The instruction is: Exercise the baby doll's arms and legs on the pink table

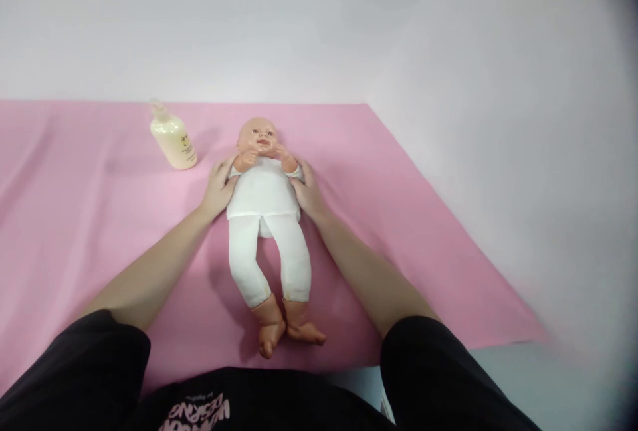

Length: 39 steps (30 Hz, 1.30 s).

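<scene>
Doll point(264, 202) lies on its back mid-cloth, head away from the person, feet crossed nearest the body. White top and leggings; its own arms bent up to the chin. Left hand point(218, 186) pressed flat against the doll's side at shoulder level, fingers extended, grip not closed. Right hand point(308, 190) mirrors it on the opposite side, also open-palmed, though the fingertips may tuck under the torso. Pink cloth point(399, 218) covers the tabletop. Pump bottle point(172, 139) stands near, beyond the left hand.
</scene>
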Each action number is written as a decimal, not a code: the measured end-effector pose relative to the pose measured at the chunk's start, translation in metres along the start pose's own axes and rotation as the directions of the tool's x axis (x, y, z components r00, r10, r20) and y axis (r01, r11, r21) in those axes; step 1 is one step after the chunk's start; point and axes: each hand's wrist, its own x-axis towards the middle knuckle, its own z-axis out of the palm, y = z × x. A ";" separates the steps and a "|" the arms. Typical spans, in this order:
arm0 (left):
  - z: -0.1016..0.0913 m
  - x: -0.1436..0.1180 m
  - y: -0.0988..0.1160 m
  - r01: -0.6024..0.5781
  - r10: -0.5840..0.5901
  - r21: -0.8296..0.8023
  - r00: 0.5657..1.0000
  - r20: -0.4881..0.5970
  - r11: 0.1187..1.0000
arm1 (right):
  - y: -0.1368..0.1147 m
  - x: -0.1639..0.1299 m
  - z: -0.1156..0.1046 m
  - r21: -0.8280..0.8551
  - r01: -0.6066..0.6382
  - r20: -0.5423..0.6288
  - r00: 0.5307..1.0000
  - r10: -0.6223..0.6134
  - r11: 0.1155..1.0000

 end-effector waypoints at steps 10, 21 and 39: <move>0.000 -0.001 0.001 0.087 -0.119 -0.255 0.986 -0.114 0.963 | -0.005 -0.002 0.000 0.134 -0.068 -0.074 0.994 0.078 0.989; 0.000 0.001 -0.009 0.120 -0.180 -0.273 0.961 -0.208 0.955 | -0.004 0.001 -0.001 0.168 -0.055 -0.122 0.990 0.077 0.984; 0.002 -0.002 0.000 -0.033 0.033 -0.011 0.999 -0.029 0.999 | -0.006 -0.002 -0.001 -0.020 0.042 0.016 0.999 -0.041 0.999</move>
